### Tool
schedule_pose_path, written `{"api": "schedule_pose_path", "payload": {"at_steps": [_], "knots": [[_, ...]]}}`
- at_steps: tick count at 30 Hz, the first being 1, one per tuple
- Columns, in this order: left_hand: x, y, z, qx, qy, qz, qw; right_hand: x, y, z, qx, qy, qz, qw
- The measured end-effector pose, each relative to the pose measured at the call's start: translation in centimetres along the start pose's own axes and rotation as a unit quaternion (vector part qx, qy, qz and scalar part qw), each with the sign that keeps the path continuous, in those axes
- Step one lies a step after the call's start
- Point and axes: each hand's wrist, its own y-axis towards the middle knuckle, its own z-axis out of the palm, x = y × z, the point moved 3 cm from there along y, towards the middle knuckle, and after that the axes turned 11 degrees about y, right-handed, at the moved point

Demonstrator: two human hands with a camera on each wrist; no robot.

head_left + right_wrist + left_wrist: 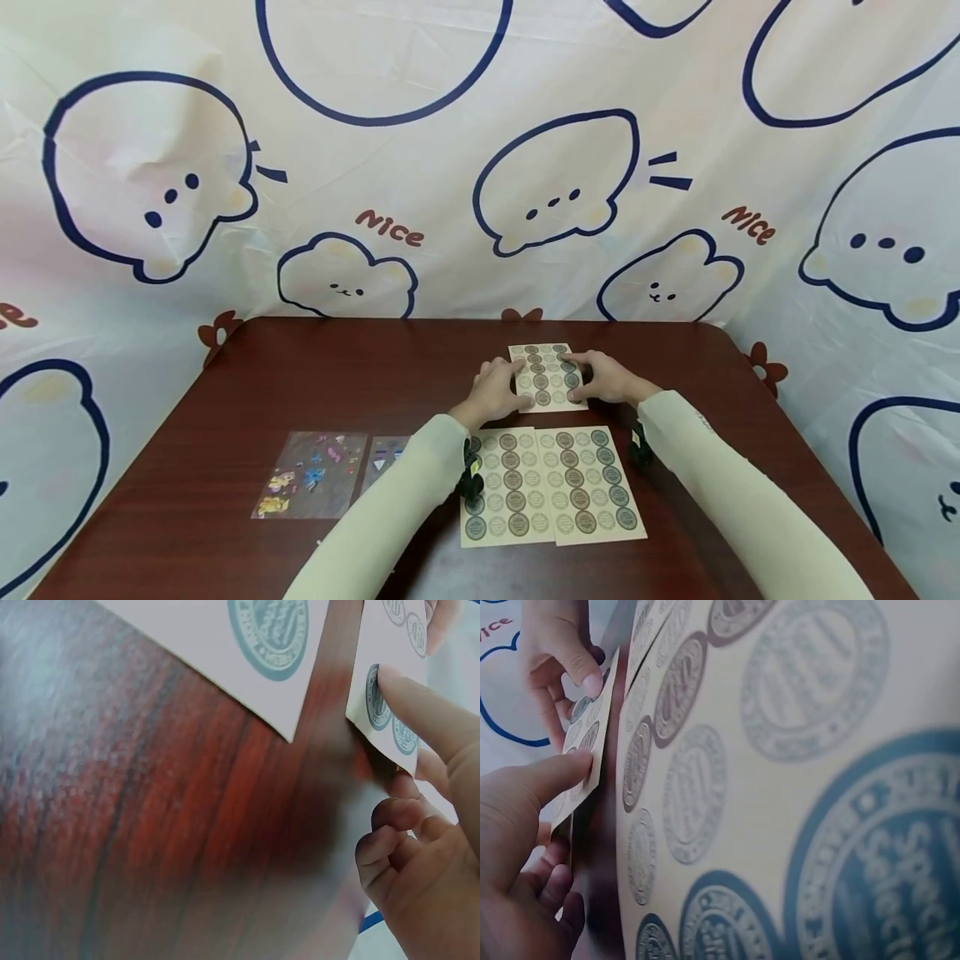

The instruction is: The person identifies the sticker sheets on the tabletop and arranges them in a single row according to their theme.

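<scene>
A cream sheet of round stickers (547,379) is held between both hands near the far side of the table. My left hand (495,393) pinches its left edge, thumb on top and fingers beneath, as the left wrist view shows. On the opposite edge my right hand (611,380) grips it the same way, its thumb (427,712) over a dark round sticker. Closer to me, two more cream sheets, a left one (513,521) and a right one (592,508), lie side by side with grey, brown and pale round stickers in columns.
Left of the sheets lies a clear plastic sheet (311,467) with small colourful figures. Another clear piece (385,450) beside it is partly hidden by the left sleeve. A cartoon-printed cloth (450,192) hangs behind and around the dark wooden table (360,367).
</scene>
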Motion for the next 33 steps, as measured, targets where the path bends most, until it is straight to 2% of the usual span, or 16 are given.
{"api": "schedule_pose_path", "payload": {"at_steps": [6, 12, 20, 27, 33], "knots": [[-0.4, -0.4, -0.7, -0.029, 0.014, 0.002, 0.9995, 0.4, -0.2, -0.1, -0.021, -0.006, -0.004, 0.9998], [-0.8, -1.3, -0.7, -0.027, 0.027, 0.002, 0.9993, 0.3, -1.1, 0.0, -0.020, -0.016, -0.018, 0.9995], [-1.8, -1.9, -1.6, -0.054, 0.003, -0.005, 0.9985, 1.1, -2.3, -0.5, -0.045, -0.026, -0.053, 0.9973], [-2.3, -2.6, -2.1, -0.050, 0.015, -0.019, 0.9984, 1.6, -3.0, -0.5, -0.036, -0.034, -0.057, 0.9971], [-2.6, -2.8, -2.6, -0.055, 0.033, -0.007, 0.9979, 1.9, -3.5, -0.8, -0.046, -0.046, -0.058, 0.9962]]}}
